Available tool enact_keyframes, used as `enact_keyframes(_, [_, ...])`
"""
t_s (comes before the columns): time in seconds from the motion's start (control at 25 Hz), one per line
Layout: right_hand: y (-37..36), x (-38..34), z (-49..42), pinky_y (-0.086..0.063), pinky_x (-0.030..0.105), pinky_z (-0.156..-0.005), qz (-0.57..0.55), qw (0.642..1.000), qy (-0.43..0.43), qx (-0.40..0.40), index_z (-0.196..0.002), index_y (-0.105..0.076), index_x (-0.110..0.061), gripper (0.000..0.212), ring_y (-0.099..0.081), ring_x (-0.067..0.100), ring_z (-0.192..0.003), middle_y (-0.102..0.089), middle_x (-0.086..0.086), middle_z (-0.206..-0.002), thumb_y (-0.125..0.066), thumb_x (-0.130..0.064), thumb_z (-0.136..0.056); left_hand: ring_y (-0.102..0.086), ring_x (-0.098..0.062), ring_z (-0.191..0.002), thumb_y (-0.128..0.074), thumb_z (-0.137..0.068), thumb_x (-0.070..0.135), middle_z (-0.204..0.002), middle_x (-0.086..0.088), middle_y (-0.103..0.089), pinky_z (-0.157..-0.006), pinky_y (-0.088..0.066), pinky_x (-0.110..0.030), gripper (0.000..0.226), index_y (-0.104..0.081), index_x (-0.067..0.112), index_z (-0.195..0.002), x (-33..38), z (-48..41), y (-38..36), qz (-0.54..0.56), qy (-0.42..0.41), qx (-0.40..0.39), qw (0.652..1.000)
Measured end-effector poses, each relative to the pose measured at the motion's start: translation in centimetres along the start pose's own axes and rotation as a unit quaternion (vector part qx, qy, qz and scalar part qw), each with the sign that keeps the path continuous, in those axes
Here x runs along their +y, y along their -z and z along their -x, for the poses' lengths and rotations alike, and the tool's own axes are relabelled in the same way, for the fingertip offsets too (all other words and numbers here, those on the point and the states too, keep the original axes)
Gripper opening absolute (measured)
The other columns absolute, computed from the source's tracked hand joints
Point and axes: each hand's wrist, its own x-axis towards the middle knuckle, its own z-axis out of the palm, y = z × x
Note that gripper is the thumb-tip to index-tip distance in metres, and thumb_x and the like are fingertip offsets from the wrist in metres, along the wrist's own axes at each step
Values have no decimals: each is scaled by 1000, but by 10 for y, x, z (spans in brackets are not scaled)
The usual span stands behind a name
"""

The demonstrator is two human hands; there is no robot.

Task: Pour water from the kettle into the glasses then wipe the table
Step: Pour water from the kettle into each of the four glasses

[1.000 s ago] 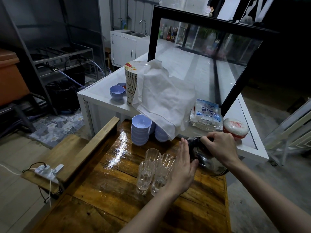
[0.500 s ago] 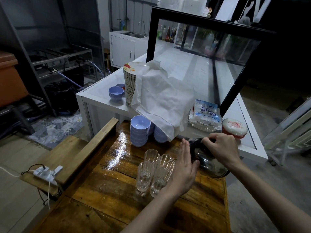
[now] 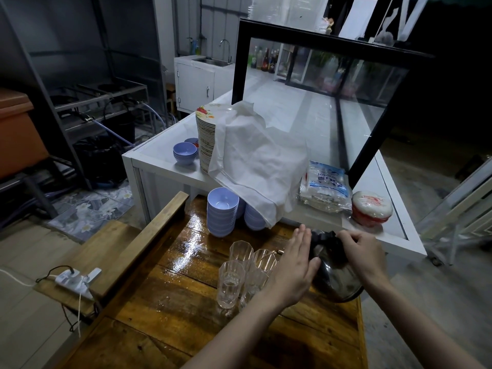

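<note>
A shiny metal kettle (image 3: 336,281) with a black top stands at the right side of the wet wooden table (image 3: 170,310). My right hand (image 3: 363,253) grips the kettle's black handle from above. My left hand (image 3: 294,270) lies flat against the kettle's left side, fingers straight and together. Several clear glasses (image 3: 241,271) stand clustered just left of my left hand; the front one (image 3: 230,287) holds a little water. A white cloth (image 3: 255,161) drapes over the plate stack on the white counter behind.
Two stacks of blue bowls (image 3: 222,210) stand at the table's far edge. The white counter (image 3: 165,166) carries a plate stack (image 3: 205,139), a plastic packet (image 3: 324,186) and a red-and-white tub (image 3: 371,207). A power strip (image 3: 77,282) lies on the left bench.
My left hand has slid up along the kettle's side toward its black top. My right hand has kept its grip on the handle. The glasses have not moved.
</note>
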Motion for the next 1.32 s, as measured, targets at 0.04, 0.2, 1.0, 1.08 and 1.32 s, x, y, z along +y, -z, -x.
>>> enact_keyframes(0.04, [-1,5,5,-40,30,-52,-25,999,-30,7,-57,-70,-12,37,-58,22,-57,-67,9,-58,-58,-24,-91,14,-8,-147,-15,-97,52,-161,-1,10,-121,4,-28,71,1,12,-154,1,-2,2,-17,-11,-8,1000])
enact_keyframes(0.2, [-8,19,15,-43,35,-57,-96,988,-112,42,-56,-68,-7,40,-56,25,-57,-65,9,-56,-56,-26,-90,5,-13,-149,0,-83,61,-163,-7,0,-118,8,-23,88,-6,9,-154,7,-7,13,-67,-46,-29,996])
enact_keyframes(1.0, [-49,-68,-40,-38,24,-52,84,968,229,-57,-56,-69,-8,50,-59,20,-49,-64,6,-49,-42,-46,-76,29,-1,-141,-25,-101,45,-155,2,32,-119,10,-25,73,21,15,-149,-29,20,34,0,43,97,994])
enact_keyframes(1.08, [-54,-73,-43,-44,29,-58,102,961,250,-60,-59,-72,-8,53,-59,21,-50,-65,7,-51,-42,-47,-76,30,-1,-141,-20,-99,51,-155,2,33,-119,10,-25,75,22,15,-149,-31,22,31,-1,55,108,993])
enact_keyframes(1.32, [-62,-81,-41,-35,32,-65,130,947,290,-56,-53,-68,-15,48,-44,15,-48,-49,-2,-46,-42,-48,-76,28,-3,-142,-7,-90,66,-154,4,34,-121,5,-31,83,22,15,-149,-40,22,20,9,72,148,986])
